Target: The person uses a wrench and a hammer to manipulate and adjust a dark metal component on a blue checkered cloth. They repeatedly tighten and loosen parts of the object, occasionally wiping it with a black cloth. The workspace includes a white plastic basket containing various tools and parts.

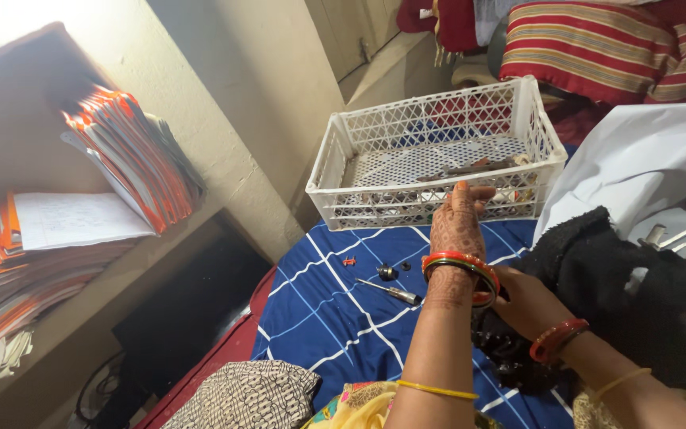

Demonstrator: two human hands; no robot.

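Left hand: my left hand (456, 218) is raised with fingers straight, holding nothing, fingertips just at the crate's (406, 213) front wall.
Right hand: my right hand (522, 300) rests on the black cloth (621, 286); whether it grips, I cannot tell.
Screwdriver: the screwdriver (391, 291) lies flat on the blue sheet (335, 318), long axis running upper-left to lower-right, left of my wrist.
Nearby: a small round part (387, 272) lies just above it.

Glare blows out the wall upper-left, far from the fingers (464, 195); bedsheet (335, 310) below them evenly lit, sharp; edges bowed by wide lens.
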